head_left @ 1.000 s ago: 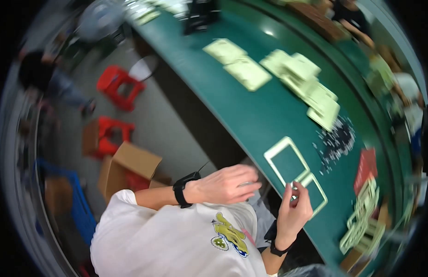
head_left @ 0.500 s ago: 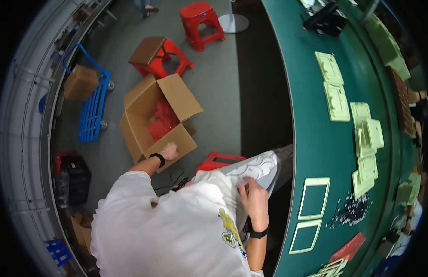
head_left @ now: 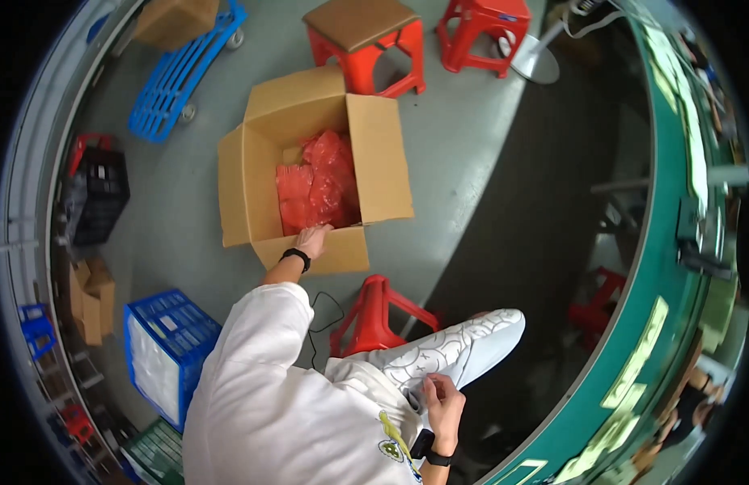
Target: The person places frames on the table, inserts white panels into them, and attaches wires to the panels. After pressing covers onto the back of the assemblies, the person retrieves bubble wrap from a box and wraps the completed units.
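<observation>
An open cardboard box (head_left: pixel 380 158) stands on the floor, with crumpled red plastic bags (head_left: pixel 326 182) inside. My left hand (head_left: pixel 314 240), a black band at its wrist, is at the box's near edge, right beside the red bags. Its fingers reach over the edge and their tips are hidden, so I cannot tell whether they grip. By my thigh, above the grey patterned trousers (head_left: pixel 439 352), is my right hand (head_left: pixel 445 406). Its fingers are curled, thumb close to the forefinger; whatever may be between them is too small to make out.
Right of the box's near side is a red stool (head_left: pixel 374 315); a brown-topped stool (head_left: pixel 362 24) stands behind the box. A blue trolley (head_left: pixel 176 81) is at far left, a blue crate (head_left: pixel 172 339) near left. The green table (head_left: pixel 617 364) curves along the right, carrying pale green plastic parts (head_left: pixel 637 356).
My view has swung left toward the box, so the table has shifted right. My left hand has moved from over the near flap to the box's edge. The right hand stays by my thigh.
</observation>
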Available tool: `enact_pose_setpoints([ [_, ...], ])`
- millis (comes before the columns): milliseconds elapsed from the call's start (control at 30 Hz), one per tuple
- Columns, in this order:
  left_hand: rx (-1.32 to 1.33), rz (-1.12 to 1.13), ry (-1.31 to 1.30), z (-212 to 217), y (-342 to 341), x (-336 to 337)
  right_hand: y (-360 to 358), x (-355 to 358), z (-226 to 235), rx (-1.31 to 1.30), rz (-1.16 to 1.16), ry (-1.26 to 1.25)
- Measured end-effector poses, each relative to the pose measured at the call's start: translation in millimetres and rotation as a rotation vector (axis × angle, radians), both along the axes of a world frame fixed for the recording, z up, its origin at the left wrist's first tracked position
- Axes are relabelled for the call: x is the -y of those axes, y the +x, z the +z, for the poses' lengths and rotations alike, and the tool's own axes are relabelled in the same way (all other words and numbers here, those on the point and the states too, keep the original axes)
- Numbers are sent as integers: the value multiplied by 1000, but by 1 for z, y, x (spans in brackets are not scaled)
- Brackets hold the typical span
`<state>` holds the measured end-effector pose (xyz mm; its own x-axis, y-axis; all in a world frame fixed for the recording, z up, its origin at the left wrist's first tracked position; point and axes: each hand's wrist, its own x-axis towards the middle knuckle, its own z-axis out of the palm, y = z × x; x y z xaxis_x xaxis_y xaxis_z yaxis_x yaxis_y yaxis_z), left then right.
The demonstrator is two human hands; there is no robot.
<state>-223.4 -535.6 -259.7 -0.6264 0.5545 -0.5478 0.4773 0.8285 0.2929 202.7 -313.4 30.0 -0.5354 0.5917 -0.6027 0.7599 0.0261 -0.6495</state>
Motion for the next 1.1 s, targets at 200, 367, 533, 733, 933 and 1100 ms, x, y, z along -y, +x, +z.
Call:
enact_pose_setpoints([
  [200, -49, 37, -11, -32, 16, 21, -48, -42, -22, 50, 154, -44],
  [367, -10, -84, 11, -53, 37, 56, -109, -71, -45, 168, 184, -101],
  [533, 212, -224, -11, -68, 22, 62, -162, -99, -78, 240, 158, -105],
  [733, 324, 593, 9, -133, -54, 37, -157, -93, -82, 323, -40, -93],
  [933, 318, 1092, -312, -200, -68, -8, -155, -83, -83, 290, -192, -95],
  [1100, 181, 1132, -310, -292, -32, -22, -158, -76, -84, 309, -267, -134],
])
